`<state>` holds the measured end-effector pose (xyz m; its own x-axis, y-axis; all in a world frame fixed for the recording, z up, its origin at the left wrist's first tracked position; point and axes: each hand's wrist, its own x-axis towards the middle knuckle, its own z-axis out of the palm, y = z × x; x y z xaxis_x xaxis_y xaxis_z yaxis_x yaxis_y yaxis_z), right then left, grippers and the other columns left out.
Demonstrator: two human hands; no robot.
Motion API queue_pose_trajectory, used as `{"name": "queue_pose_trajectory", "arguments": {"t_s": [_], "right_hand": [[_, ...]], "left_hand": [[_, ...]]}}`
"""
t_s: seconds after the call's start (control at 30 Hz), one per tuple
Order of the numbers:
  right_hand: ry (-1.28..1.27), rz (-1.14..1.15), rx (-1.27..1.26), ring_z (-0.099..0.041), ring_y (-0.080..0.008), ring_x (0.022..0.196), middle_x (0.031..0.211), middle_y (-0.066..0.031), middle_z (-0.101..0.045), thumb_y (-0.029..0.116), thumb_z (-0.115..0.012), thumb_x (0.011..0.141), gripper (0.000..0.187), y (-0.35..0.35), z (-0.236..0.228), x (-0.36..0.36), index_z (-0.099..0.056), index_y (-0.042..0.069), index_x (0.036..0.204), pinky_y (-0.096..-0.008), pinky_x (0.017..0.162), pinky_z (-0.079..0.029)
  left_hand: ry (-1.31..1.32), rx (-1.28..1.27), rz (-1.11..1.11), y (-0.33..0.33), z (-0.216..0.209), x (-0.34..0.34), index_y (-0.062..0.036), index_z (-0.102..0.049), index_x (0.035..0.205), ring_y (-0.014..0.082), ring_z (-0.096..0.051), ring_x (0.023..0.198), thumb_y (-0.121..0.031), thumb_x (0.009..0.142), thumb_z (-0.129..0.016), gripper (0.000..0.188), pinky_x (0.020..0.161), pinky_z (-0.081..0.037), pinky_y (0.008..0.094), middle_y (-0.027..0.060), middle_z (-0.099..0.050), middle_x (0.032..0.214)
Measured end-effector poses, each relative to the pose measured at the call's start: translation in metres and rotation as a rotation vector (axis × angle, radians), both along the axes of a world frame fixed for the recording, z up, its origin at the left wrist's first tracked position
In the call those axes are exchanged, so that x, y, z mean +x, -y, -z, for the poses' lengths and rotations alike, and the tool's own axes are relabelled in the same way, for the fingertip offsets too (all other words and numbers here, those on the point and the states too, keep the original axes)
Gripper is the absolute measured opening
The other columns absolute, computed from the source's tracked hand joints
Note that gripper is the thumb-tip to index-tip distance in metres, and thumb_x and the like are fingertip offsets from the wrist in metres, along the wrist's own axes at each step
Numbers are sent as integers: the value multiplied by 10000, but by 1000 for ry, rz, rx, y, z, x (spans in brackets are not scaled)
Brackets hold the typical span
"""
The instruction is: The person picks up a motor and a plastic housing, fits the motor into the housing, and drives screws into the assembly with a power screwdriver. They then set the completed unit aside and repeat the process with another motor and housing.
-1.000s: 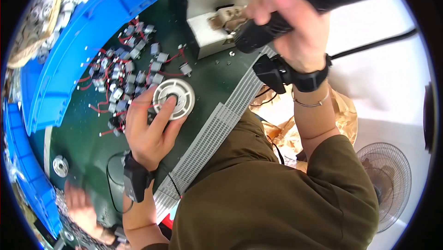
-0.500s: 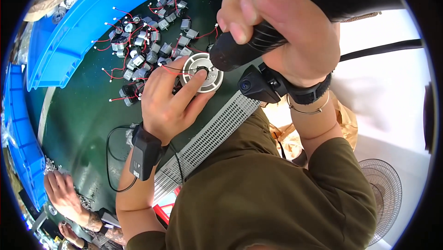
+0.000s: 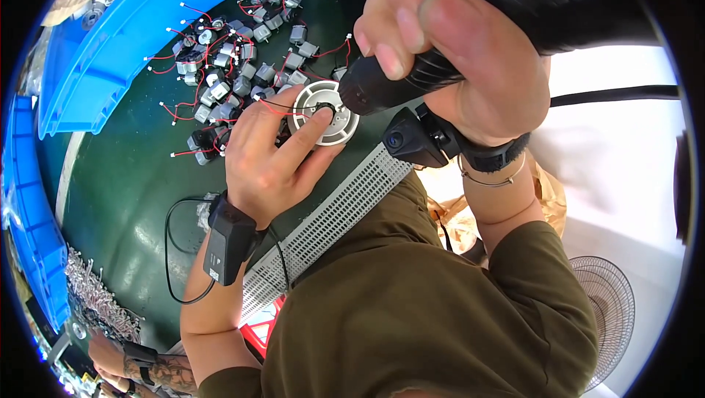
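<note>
My left hand point(image 3: 261, 159) grips a white round part point(image 3: 342, 126), one fingertip at its hub; part is near the green table's point(image 3: 139, 192) near edge, by the grey perforated strip point(image 3: 330, 214). My right hand point(image 3: 492, 67) wraps a black power tool point(image 3: 385, 84), nose over the part's right rim, contact unclear. Grey motors point(image 3: 242, 86), red-wired, heaped beyond, toward blue bin point(image 3: 110, 60), far-left edge.

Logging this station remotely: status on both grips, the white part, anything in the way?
Left grip holding white part, fingertip at hub. Right grip around black tool, nose overlapping part's edge, contact unclear. Wired motors piled beside left grip.
</note>
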<state>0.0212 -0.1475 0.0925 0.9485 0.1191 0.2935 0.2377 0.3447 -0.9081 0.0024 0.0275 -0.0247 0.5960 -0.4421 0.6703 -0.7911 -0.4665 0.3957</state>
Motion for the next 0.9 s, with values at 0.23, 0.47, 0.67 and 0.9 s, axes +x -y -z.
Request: {"name": "queue_pose_trajectory", "arguments": {"t_s": [0.23,0.47,0.67,0.9], "right_hand": [[187,-4,-221,-534,-97,626,767,-63,-558,-52,-620,708,530,4,7,5,-400,-51,1190,-221,583,-433],[493,-5,-542,-532,-92,627,777,-57,-558,-45,-627,708,511,17,16,16,-421,-43,1175,-219,586,-431],[776,9,-780,-531,-87,628,785,-53,-558,-39,-633,708,494,25,22,19,-439,-35,1162,-217,589,-431],[685,44,-710,-548,-94,614,771,-39,-581,-30,-665,722,477,-13,-9,2,-461,-40,1153,-201,578,-428]], "left_hand": [[2,0,3,0,1,0,-85,-671,964,262,-584,762,-163,610,-795,384,635,-481,351,153,-595,1047],[-9,-8,20,-1,2,3,-82,-666,970,258,-578,748,-168,613,-793,388,625,-473,349,153,-590,1045],[-17,8,18,0,-1,2,-83,-665,967,271,-576,764,-164,615,-791,382,639,-466,359,154,-587,1054],[-18,-59,-1,7,6,-2,-75,-655,930,301,-576,843,-138,585,-809,383,710,-481,383,144,-585,1032]]}}
